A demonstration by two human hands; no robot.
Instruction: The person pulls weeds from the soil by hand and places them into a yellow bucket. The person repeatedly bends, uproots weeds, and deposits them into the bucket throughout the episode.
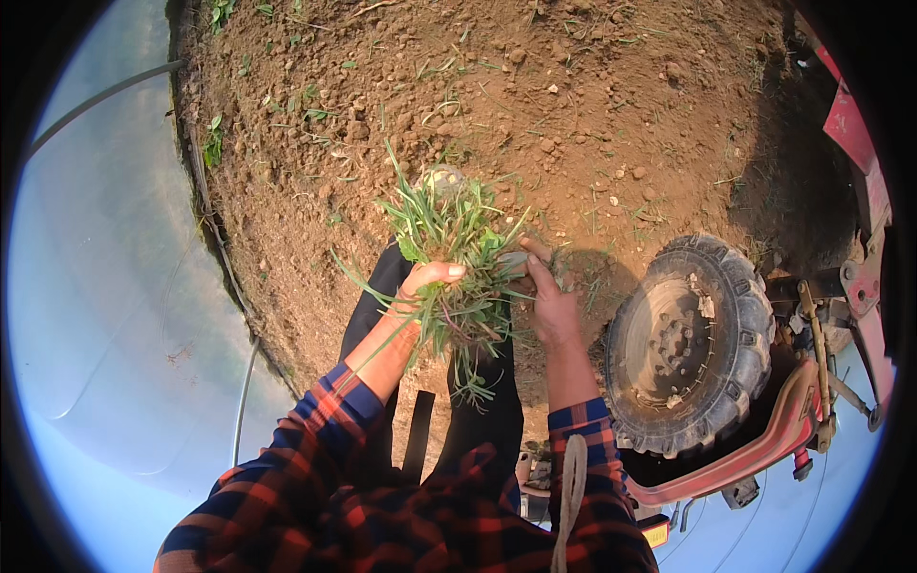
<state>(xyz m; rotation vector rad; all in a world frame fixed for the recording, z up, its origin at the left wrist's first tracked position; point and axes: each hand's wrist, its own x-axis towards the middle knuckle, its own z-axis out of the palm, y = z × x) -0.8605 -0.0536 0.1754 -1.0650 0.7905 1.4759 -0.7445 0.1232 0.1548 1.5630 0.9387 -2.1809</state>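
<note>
My left hand (431, 281) is closed around a thick bunch of pulled grass and weeds (466, 236), held in front of my legs. The green blades spread above and below the fist. At the right side of the bunch is my right hand (550, 290), its thumb and index finger on a small greyish thing (513, 262) among the stems; what that is, I cannot tell. A shoe (442, 176) shows partly behind the top of the bunch.
A tractor's muddy wheel (688, 347) stands close to my right forearm, with a red fender (759, 458) beside it. Clumpy brown soil (544, 122) with scattered weeds lies ahead. Plastic sheeting (136, 272) with curved pipes (107, 93) runs along the left.
</note>
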